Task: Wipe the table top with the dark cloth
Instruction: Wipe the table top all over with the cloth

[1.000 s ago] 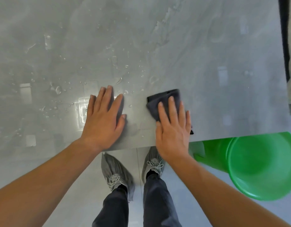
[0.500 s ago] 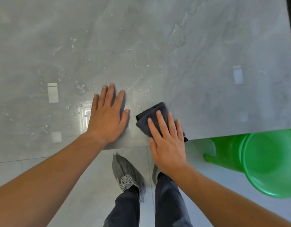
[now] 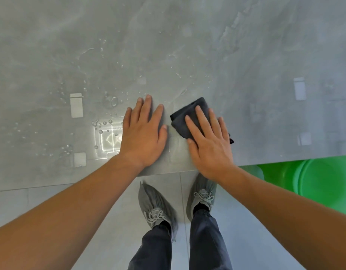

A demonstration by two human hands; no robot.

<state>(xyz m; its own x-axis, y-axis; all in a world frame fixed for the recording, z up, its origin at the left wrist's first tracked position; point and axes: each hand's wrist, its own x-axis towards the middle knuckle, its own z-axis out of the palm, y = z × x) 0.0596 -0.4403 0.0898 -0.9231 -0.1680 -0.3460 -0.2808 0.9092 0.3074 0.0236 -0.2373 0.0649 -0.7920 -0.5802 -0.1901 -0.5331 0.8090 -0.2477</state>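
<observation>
Pressing dark cloth (image 3: pixel 189 118) flat w/ spread right hand (image 3: pixel 209 145); green bucket (image 3: pixel 324 182) looks empty.

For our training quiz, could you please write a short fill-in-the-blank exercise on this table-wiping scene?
1. The dark cloth lies under the ____ hand.
2. The left hand rests flat on the table top with nothing ____ it.
3. The bucket on the floor beside the table is ____ in colour.
4. Water droplets sit mostly on the ____ hand's side of the cloth.

Missing words: right; under; green; left
</observation>
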